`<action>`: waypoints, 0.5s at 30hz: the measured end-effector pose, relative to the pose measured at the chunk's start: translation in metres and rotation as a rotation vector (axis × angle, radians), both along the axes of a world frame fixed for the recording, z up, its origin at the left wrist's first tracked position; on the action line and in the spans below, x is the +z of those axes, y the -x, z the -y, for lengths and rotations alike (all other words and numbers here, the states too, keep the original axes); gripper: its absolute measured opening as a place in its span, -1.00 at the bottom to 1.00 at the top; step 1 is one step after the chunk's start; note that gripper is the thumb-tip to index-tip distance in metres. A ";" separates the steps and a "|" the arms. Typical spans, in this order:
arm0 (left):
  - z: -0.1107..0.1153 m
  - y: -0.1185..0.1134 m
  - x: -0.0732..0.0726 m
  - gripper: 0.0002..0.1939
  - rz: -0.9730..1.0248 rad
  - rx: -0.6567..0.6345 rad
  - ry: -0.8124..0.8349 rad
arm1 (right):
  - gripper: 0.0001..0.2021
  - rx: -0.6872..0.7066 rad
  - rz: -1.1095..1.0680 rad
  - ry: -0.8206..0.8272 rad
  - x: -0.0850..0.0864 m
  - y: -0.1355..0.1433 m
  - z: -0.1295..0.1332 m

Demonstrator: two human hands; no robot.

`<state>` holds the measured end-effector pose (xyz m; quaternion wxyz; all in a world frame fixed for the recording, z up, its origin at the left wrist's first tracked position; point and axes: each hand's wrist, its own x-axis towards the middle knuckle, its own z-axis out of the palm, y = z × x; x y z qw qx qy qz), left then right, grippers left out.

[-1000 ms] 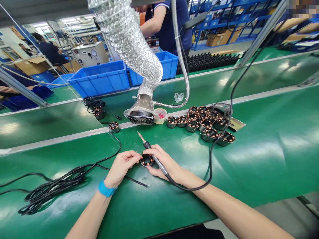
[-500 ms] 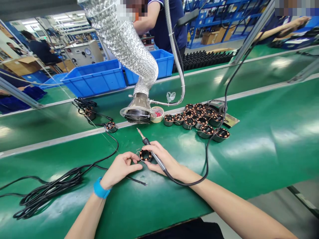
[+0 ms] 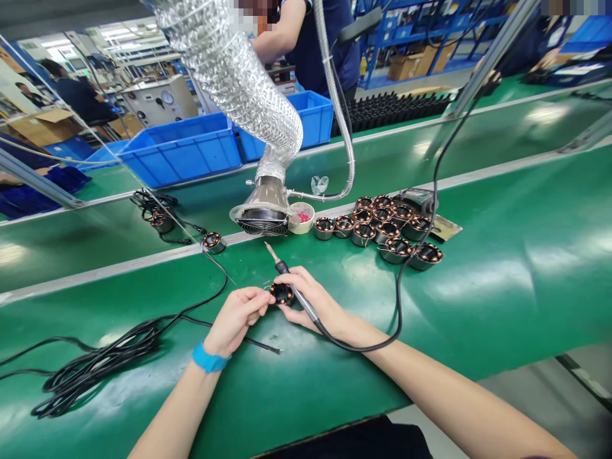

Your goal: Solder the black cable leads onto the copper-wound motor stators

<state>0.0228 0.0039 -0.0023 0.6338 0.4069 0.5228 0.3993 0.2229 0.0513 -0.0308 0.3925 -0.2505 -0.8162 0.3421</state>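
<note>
My right hand (image 3: 313,299) holds a soldering iron (image 3: 302,297), its bare tip pointing up and away from me. The same hand's thumb and fingers also grip a small ring-shaped motor stator (image 3: 282,293) with copper windings. At the stator's left rim, my left hand (image 3: 243,312) is closed in a pinch; whatever lies between those fingertips is hidden. Thin wire ends stick out by the stator's upper left edge. Just below my left hand, a black cable (image 3: 265,347) ends on the green bench with its tip stripped.
Ahead hangs a fume extractor hood (image 3: 262,210) on a foil duct. Beside it sits a tape roll (image 3: 302,218). Several stators (image 3: 382,220) stand to the right; another stator (image 3: 213,241) is left. Coiled cable (image 3: 105,363) lies left. The iron's cord (image 3: 399,306) loops right. Co-workers stand beyond blue bins (image 3: 184,153).
My left hand has moved right and up, its fingers closing in a pinch at the stator's rim. My right hand, the iron and the stator have shifted only slightly.
</note>
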 end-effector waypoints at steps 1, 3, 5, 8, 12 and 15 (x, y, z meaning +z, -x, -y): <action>-0.001 -0.005 -0.001 -0.66 0.039 0.024 0.026 | -0.45 -0.001 -0.004 -0.002 0.000 0.000 0.000; -0.003 -0.014 -0.002 -0.65 0.091 0.067 0.065 | -0.45 -0.005 -0.015 -0.007 -0.002 0.001 0.000; -0.004 -0.019 -0.001 -0.64 0.107 0.098 0.079 | -0.45 -0.007 -0.026 -0.013 -0.002 0.002 -0.001; -0.003 -0.017 0.004 -0.62 0.077 0.114 0.075 | -0.44 -0.009 -0.033 -0.021 -0.002 0.002 -0.001; 0.000 -0.005 0.010 -0.59 0.038 0.158 0.064 | -0.42 -0.011 -0.029 -0.022 -0.001 0.002 -0.001; 0.002 0.000 0.009 -0.59 0.024 0.190 0.055 | -0.40 -0.016 -0.019 -0.018 -0.001 0.002 -0.001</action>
